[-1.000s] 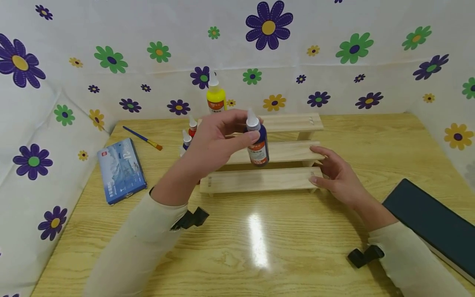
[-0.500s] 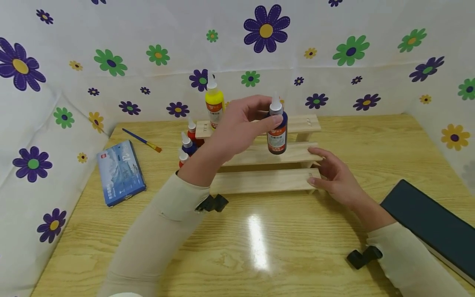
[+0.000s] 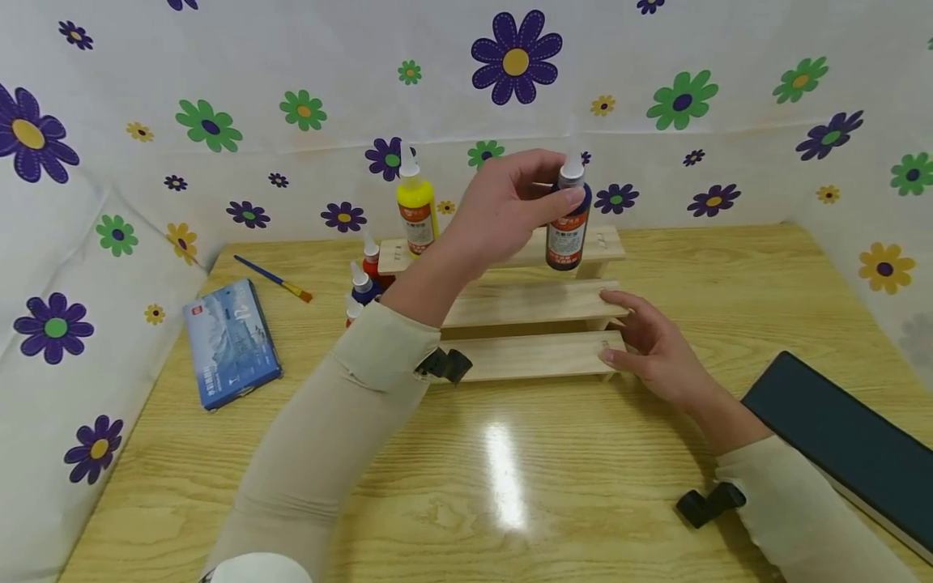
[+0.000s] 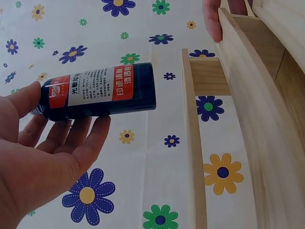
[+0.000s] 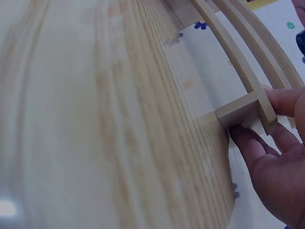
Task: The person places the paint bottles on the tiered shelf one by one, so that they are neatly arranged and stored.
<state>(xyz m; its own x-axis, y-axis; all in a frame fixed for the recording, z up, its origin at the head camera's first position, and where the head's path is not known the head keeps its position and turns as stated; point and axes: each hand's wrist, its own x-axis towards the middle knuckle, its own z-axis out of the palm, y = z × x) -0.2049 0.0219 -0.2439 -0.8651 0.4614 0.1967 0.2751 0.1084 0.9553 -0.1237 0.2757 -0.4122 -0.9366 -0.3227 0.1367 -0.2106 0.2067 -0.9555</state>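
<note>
My left hand [image 3: 499, 206] grips a dark blue bottle [image 3: 567, 236] with an orange-and-white label and a white nozzle tip, around its upper part. In the head view the bottle is upright near the right end of the top step of a three-step wooden rack [image 3: 532, 305]. The left wrist view shows a gap between the bottle's base [image 4: 151, 87] and the rack. At the rack's right end, my right hand [image 3: 659, 348] holds the lower steps, thumb on the bottom one; its fingers [image 5: 250, 148] curl round the step's end. A yellow bottle [image 3: 417, 212] stands on the top step's left end.
Left of the rack stand several smaller-looking bottles, among them a blue one [image 3: 362, 283] and a red one [image 3: 370, 257], partly behind my left arm. Further left lie a paintbrush [image 3: 273, 278] and a blue box [image 3: 232, 344]. A dark, flat, book-like object [image 3: 838, 437] lies at right.
My left hand has carried the dark blue bottle right and up, from over the middle step to the top step's right part. The right hand keeps its place on the rack.
</note>
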